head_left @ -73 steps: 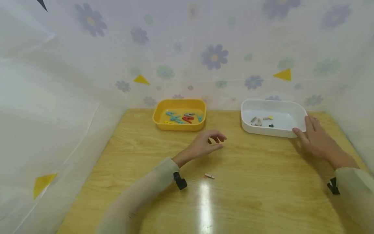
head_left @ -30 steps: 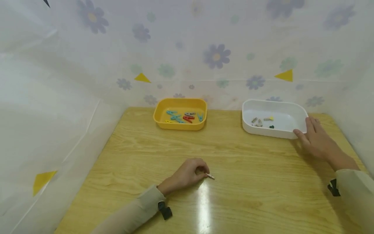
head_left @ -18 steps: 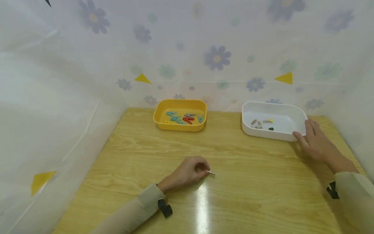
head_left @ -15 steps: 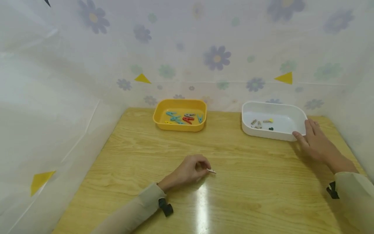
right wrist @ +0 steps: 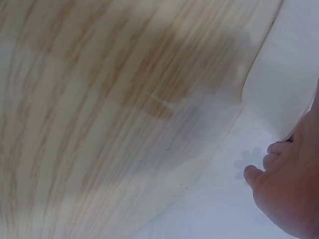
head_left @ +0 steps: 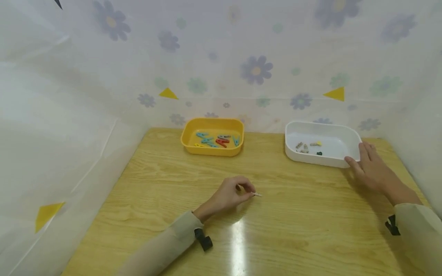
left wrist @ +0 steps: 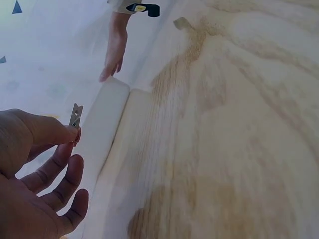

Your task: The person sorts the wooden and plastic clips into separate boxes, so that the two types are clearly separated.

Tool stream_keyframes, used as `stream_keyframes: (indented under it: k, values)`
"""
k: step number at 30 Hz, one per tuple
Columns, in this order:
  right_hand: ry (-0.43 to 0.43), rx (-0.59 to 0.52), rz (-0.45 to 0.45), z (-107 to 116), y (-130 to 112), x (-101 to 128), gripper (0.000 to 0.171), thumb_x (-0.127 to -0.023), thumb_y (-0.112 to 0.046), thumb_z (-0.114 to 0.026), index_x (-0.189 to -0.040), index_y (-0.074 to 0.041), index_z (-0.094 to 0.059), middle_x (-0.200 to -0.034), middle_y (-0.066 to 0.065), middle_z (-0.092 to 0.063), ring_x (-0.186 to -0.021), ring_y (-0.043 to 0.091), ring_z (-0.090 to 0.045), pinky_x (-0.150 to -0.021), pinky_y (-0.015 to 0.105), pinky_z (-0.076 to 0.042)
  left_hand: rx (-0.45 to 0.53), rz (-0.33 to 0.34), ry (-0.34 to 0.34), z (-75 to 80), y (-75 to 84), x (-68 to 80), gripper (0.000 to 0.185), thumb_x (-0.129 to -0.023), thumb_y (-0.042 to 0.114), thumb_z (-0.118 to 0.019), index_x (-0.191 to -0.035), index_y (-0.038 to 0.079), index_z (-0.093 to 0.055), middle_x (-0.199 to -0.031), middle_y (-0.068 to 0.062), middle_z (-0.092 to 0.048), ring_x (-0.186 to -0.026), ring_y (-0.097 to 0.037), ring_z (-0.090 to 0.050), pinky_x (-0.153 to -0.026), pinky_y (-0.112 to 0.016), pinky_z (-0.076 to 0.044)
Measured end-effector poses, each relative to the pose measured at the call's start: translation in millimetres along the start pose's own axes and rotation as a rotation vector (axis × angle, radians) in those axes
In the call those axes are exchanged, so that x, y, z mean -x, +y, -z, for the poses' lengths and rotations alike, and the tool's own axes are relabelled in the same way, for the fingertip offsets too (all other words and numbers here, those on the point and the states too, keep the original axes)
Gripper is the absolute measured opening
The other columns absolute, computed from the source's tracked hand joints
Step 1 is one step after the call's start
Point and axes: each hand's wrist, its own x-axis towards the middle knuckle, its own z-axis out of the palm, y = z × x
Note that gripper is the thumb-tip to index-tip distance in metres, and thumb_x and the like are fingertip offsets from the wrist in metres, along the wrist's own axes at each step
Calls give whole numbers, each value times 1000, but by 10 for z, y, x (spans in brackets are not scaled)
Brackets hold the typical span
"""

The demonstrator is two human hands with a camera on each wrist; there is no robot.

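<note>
Head view: a wooden table [head_left: 293, 214] enclosed by flower-printed plastic sheeting [head_left: 255, 69]; all places below are given relative to the white tray [head_left: 322, 160].
Left hand [head_left: 230, 195]: nearest the viewer, well apart from the white tray, towards its near left. Thumb and forefinger pinch a small clothespin [head_left: 257, 194] by one end; the other fingers are loosely curled.
Small clothespin: pale, with a reddish end at the fingertips in the left wrist view [left wrist: 76, 116]. Its free end points towards the white tray. It sits just above the table surface; contact with the wood cannot be confirmed.
Left sleeve [head_left: 165, 245]: beige, with a black strap fitting at the cuff.
Right hand [head_left: 371, 168]: at the white tray's near right corner. Fingers are straight and rest against the tray's outer wall, thumb on the near side; it grasps nothing. The right wrist view shows the fingertips [right wrist: 271, 162] against the pale tray wall.
White tray contents: several small pegs [head_left: 304, 147], pale, yellow and dark, lying on its floor.
Yellow tray [head_left: 212, 150]: to the left of the white tray, well apart from it, at the same far edge of the table. It holds blue, red and yellow clothespins [head_left: 215, 140].
</note>
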Motion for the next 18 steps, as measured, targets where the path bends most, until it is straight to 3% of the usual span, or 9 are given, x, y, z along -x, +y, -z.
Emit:
stream_keyframes:
  k: [9,18]
  values:
    - [22,1,9,-13,-15,36,80,-113,-37,-32,-154,17,9,-159,44,9,-148,56,13,-118,64,7,49,-6,23,-92,2,-209,4,-95,10,-76,-98,12,-76,-95,2,-73,-86,-2,-64,-75,-30,-56]
    - [4,8,9,18,-37,19,79,-113,-37,-32,-154,16,11,-159,43,11,-148,53,17,-118,63,8,68,-2,68,-145,112,-524,3,-93,11,-78,-96,9,-78,-93,1,-74,-84,0,-63,-73,-24,-54]
